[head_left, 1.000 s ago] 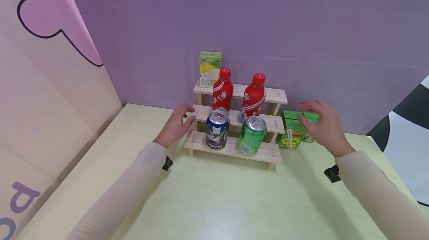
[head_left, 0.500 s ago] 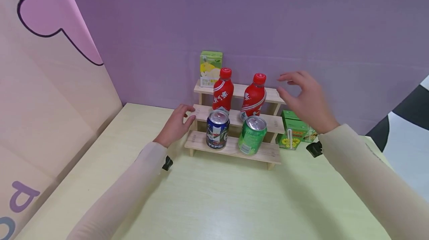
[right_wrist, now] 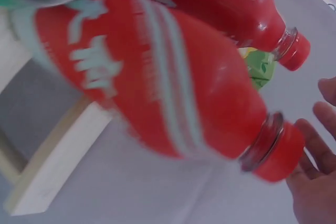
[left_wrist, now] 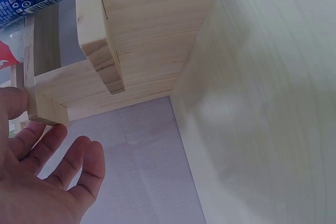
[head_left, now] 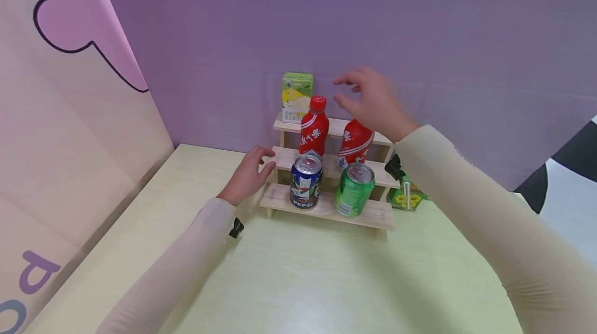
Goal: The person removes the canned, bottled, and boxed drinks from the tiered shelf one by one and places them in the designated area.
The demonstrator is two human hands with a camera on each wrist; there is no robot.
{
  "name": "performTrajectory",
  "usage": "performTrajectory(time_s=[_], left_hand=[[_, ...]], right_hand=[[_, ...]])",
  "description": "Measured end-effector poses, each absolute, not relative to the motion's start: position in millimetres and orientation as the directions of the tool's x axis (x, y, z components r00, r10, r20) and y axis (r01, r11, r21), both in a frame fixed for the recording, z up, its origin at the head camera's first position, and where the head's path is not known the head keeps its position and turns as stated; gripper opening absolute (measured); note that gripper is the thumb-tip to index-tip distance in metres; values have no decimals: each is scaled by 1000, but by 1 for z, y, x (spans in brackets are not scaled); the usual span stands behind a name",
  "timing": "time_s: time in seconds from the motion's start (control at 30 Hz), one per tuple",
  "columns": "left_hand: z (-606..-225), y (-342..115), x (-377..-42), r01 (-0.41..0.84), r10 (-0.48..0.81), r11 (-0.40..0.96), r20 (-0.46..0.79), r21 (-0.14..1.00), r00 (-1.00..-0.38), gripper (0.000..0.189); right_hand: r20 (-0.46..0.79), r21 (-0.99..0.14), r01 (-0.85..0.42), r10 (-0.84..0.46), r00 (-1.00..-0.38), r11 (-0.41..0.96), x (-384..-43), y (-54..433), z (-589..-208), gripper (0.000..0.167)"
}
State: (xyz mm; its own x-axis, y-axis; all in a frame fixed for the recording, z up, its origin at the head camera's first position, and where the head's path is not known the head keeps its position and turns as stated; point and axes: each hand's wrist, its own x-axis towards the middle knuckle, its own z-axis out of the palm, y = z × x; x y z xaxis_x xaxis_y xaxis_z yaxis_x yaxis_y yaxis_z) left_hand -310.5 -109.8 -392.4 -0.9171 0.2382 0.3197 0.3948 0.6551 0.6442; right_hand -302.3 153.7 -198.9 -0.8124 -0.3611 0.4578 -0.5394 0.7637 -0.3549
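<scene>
A three-tier wooden shelf stands on the table. My left hand holds the left end of its middle board, thumb on one side and fingers on the other in the left wrist view. My right hand hovers empty over the right-hand red bottle, covering its cap in the head view. Another red bottle stands left of it on the middle tier. In front, a dark blue Pepsi can and a green can occupy the bottom tier. On the top tier's left stands a yellow-green juice carton.
Right of the shelf, a green carton with yellow flowers is partly hidden by my right forearm. A purple backdrop rises close behind the shelf. The pale table extends in front.
My right hand has moved left and upward, from near the green cartons to above the right red bottle. My left hand keeps its place at the shelf.
</scene>
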Motion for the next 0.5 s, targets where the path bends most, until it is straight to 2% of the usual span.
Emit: performTrajectory(time_s=[0.13,0.5], left_hand=[[-392,-110,-310,390,239,650,311,652,-920,31],[-392,-106,-310,411,251,660,331,629,-910,29]], right_hand=[[366,-381,-492,-361,-858,783,-312,137,-193,37],[189,-398,-383,-334,-924,834,-337,111,-185,38]])
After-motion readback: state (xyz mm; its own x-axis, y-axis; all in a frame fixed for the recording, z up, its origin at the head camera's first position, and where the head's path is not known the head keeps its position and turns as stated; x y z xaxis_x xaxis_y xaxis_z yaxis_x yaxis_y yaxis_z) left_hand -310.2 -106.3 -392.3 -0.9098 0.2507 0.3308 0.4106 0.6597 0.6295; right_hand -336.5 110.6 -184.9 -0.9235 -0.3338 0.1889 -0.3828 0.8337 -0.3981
